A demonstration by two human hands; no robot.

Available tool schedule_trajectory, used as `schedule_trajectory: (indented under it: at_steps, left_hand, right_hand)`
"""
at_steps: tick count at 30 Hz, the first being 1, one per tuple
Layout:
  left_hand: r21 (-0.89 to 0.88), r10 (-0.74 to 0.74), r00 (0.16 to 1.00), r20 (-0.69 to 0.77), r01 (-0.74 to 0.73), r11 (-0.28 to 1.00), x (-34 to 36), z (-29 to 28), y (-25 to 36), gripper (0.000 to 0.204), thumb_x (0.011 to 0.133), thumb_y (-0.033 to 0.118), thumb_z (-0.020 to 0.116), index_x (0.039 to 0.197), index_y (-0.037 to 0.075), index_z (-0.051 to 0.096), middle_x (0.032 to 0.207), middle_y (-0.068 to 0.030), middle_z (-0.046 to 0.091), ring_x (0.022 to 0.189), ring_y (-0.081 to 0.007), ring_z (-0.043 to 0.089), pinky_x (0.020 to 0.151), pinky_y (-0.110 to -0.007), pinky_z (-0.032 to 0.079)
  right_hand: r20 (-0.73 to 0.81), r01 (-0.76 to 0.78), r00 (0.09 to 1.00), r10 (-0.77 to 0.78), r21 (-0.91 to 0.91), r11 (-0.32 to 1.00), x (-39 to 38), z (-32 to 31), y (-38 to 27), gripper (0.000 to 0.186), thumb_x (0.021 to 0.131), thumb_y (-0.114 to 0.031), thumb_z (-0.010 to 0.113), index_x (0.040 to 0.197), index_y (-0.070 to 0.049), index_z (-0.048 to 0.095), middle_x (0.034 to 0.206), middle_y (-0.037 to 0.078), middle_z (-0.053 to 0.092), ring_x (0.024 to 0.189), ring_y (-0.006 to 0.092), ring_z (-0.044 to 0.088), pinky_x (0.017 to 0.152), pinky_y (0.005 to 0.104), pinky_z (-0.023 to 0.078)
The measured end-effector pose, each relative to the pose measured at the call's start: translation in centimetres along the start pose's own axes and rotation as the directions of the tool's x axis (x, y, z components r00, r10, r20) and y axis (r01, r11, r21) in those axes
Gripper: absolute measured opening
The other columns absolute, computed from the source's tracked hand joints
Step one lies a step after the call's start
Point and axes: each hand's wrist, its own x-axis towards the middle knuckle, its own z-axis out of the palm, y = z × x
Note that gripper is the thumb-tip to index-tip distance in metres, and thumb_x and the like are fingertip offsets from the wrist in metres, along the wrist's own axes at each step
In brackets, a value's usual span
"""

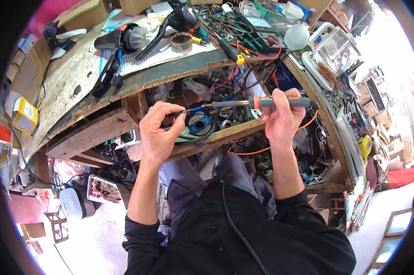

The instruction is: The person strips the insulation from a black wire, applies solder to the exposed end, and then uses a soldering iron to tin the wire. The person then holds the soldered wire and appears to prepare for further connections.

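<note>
My right hand [282, 117] is closed round the handle of a soldering iron [257, 102] with a grey and orange grip. The iron lies nearly level above the open drawer, its tip pointing left. My left hand [163, 130] is closed in a pinch on a thin wire [187, 110], which reaches towards the iron's tip. Whether wire and tip touch I cannot tell. Just right of my left fingers sits a blue spool [199, 123] in the drawer. An orange cord [252, 151] curves below the iron.
The wooden drawer [236, 130] is full of cables and small parts. On the bench behind lie a hair dryer-like black appliance [181, 18], a round tin [181, 42] and test leads [230, 50]. A yellow box [25, 115] stands at the left.
</note>
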Motion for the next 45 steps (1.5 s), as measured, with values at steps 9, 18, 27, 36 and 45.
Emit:
schedule_trajectory:
  at_steps: [9,18,27,36,45]
  left_hand:
    - [0.001,-0.003,1.000,-0.006,0.003,1.000,-0.10,-0.03,-0.21,0.015,0.081,-0.004,0.074,0.095,0.002,0.071,0.089,-0.0045,0.068,0.079,-0.0117,0.060,0.068,-0.024,0.049]
    - [-0.001,0.003,1.000,-0.006,-0.003,1.000,-0.08,-0.05,-0.18,0.015,0.081,-0.004,0.074,0.095,0.002,0.071,0.090,-0.0049,0.068,0.080,-0.0124,0.061,0.068,-0.024,0.050]
    - [0.016,0.012,1.000,-0.008,-0.012,1.000,-0.10,0.03,-0.17,0.015,0.081,-0.004,0.074,0.094,0.002,0.071,0.089,-0.0049,0.068,0.078,-0.0127,0.060,0.068,-0.025,0.049]
    - [0.018,0.013,1.000,-0.021,-0.012,1.000,-0.06,0.07,-0.12,0.014,0.081,-0.004,0.074,0.093,0.002,0.071,0.088,-0.0044,0.068,0.077,-0.0118,0.060,0.067,-0.024,0.049]
    - [0.029,-0.016,1.000,0.004,0.016,0.999,0.08,0.16,0.28,0.009,0.084,-0.003,0.073,0.093,-0.001,0.071,0.085,-0.0022,0.066,0.075,-0.0074,0.056,0.068,-0.022,0.045]
  right_hand:
    - [0.040,0.040,0.998,-0.039,-0.005,0.999,-0.15,-0.31,0.02,0.019,0.094,-0.003,0.069,0.084,-0.005,0.054,0.071,0.015,0.069,0.045,0.0117,0.058,0.037,0.0225,0.045]
    - [0.052,0.052,0.997,-0.051,-0.020,0.998,-0.29,-0.04,-0.20,0.017,0.095,-0.001,0.067,0.085,-0.004,0.053,0.073,0.016,0.071,0.045,0.0119,0.058,0.037,0.0222,0.044]
    - [0.050,0.059,0.997,-0.057,-0.035,0.998,-0.38,0.15,-0.42,0.018,0.095,-0.001,0.067,0.084,-0.004,0.053,0.074,0.018,0.071,0.046,0.0123,0.059,0.038,0.0226,0.045]
    - [0.051,0.065,0.997,-0.064,-0.027,0.998,-0.40,-0.03,-0.31,0.018,0.095,0.000,0.067,0.084,-0.003,0.053,0.073,0.017,0.070,0.046,0.0125,0.059,0.038,0.0232,0.046]
    - [0.018,0.116,0.993,-0.116,-0.057,0.992,-0.39,0.16,-0.37,0.018,0.094,-0.001,0.067,0.084,-0.002,0.053,0.070,0.012,0.066,0.047,0.0133,0.059,0.038,0.0241,0.047]
